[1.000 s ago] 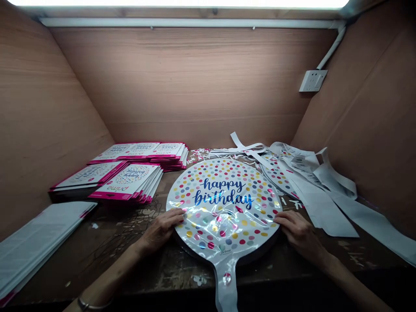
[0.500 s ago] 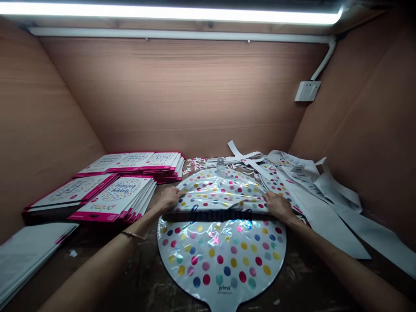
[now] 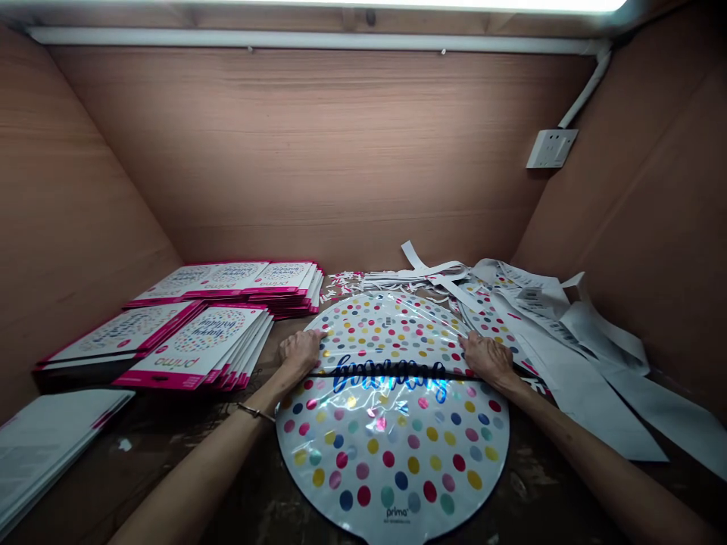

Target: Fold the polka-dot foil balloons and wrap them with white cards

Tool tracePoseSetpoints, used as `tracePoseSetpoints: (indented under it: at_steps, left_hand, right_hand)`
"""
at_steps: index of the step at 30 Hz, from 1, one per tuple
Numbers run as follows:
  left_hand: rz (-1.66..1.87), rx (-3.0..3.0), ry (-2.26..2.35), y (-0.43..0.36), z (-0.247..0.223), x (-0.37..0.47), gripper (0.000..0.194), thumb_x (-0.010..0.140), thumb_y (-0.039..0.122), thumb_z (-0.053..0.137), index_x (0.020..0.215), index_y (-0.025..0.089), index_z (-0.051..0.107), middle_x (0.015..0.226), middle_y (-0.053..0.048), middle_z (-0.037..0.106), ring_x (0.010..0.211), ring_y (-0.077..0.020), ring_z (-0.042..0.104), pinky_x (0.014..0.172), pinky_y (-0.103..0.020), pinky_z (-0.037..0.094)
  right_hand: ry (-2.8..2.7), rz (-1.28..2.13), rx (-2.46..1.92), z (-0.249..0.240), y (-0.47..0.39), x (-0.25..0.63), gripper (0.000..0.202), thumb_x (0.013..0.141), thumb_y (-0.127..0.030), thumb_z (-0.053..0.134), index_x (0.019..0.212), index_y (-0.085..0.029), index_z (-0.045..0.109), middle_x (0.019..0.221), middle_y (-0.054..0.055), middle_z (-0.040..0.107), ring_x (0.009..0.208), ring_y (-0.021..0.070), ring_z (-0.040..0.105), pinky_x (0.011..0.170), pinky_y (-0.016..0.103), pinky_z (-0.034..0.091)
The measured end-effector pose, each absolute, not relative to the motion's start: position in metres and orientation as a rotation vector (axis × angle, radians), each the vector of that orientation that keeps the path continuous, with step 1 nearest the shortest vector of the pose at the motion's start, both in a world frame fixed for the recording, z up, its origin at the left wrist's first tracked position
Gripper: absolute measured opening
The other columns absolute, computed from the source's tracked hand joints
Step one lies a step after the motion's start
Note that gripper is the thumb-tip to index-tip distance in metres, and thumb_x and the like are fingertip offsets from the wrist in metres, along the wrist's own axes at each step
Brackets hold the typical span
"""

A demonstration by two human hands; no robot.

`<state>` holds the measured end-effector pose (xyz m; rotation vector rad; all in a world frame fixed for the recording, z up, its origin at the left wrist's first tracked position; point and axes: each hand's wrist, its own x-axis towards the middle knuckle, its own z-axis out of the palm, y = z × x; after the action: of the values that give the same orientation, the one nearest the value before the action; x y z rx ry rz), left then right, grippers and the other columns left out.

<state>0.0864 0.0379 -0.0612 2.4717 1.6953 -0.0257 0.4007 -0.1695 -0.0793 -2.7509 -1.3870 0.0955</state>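
Note:
A flat, uninflated foil balloon (image 3: 391,446), white with coloured dots and blue lettering, lies in front of me. A dark line crosses its middle and cuts through the lettering; the part beyond it carries a small barcode. My left hand (image 3: 301,354) is closed on the balloon's left edge just above that line, its fingertips partly hidden. On the opposite edge, at about the same height, my right hand (image 3: 487,359) grips the foil with thumb and fingers. The balloon's neck runs out of view at the bottom.
Stacks of pink-edged printed packets (image 3: 221,333) stand on the left, with white sheets (image 3: 51,431) nearer me. At the right lie long white paper strips (image 3: 579,393) over more dotted foil (image 3: 488,314). Paper scraps (image 3: 344,281) lie behind. Wooden panels (image 3: 318,151) enclose the table; a socket (image 3: 552,148) is on the right.
The balloon's far part has flattened and smoothed, and the dark band across the middle has narrowed to a line. More lettering shows. Both hands still hold the side edges. The view has tilted slightly down.

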Motion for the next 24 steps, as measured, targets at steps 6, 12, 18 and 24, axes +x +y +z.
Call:
tracePoseSetpoints:
  at_steps: [6,12,18,24]
  left_hand:
    - [0.048,2.718,1.506,0.039,-0.064,0.077,0.053,0.059,0.039,0.072,0.108,0.024,0.061,0.105,-0.008,0.062,0.101,-0.0291,0.055,0.083,-0.031,0.039]
    - [0.322,2.762,1.716,0.022,-0.044,0.082,0.038,0.088,0.038,0.036,0.104,0.009,0.056,0.096,-0.019,0.06,0.093,-0.0306,0.056,0.077,-0.038,0.042]
    - [0.289,3.294,0.651,-0.025,-0.043,0.05,0.028,0.084,0.015,0.041,0.11,0.016,0.053,0.119,-0.011,0.053,0.11,-0.0259,0.045,0.098,-0.042,0.03]
    - [-0.02,3.298,0.898,-0.027,-0.05,0.054,0.024,0.083,0.006,0.037,0.092,0.011,0.058,0.092,-0.014,0.062,0.086,-0.0248,0.056,0.079,-0.039,0.041]
  right_hand:
    - [-1.442,0.048,-2.69,-0.083,-0.172,0.392,0.03,0.092,-0.022,0.03,0.099,-0.005,0.053,0.08,0.019,0.065,0.082,0.0264,0.064,0.068,0.032,0.043]
    - [-1.348,-0.066,-2.606,-0.067,-0.191,0.399,0.039,0.093,-0.039,0.027,0.107,-0.012,0.053,0.091,0.013,0.065,0.087,0.0237,0.061,0.073,0.033,0.045]
    - [-2.065,-0.573,-1.951,-0.071,-0.243,0.388,0.041,0.084,-0.021,0.045,0.124,-0.016,0.046,0.124,0.011,0.051,0.113,0.0265,0.045,0.096,0.044,0.032]
    - [-2.186,-0.748,-2.025,-0.09,-0.24,0.372,0.035,0.081,0.0,0.035,0.105,-0.013,0.057,0.096,0.011,0.062,0.087,0.0223,0.055,0.087,0.042,0.036]
